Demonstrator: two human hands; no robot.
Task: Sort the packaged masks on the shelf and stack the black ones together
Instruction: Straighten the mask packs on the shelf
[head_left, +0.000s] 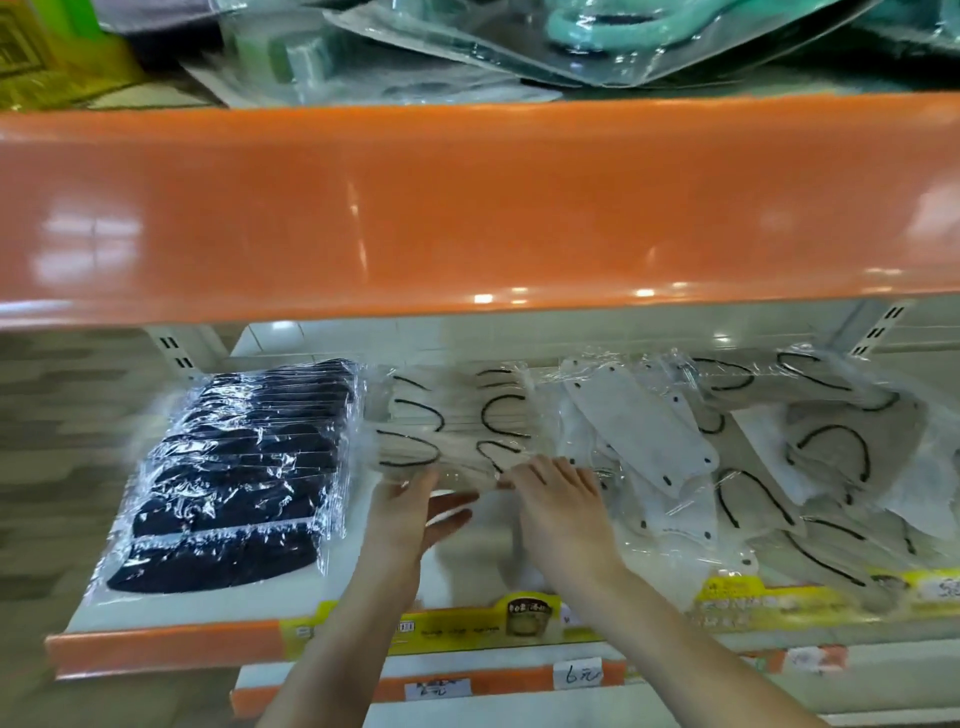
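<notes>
Head view: black masks (239, 467) stacked, left of both hands. Left hand (410, 512) and right hand (558, 506), fingers straight, press beige packs (452, 426); jumbled pale packs (727, 467) rightward likely unsorted.

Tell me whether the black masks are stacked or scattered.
Stacked: the black masks lie overlapped in one neat pile at the shelf's left end.

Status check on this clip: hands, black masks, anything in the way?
Left hand and right hand open, fingers on beige plastic-wrapped mask packs. Black wrapped masks stacked at shelf left, untouched. Loose white and grey packs piled right.
</notes>
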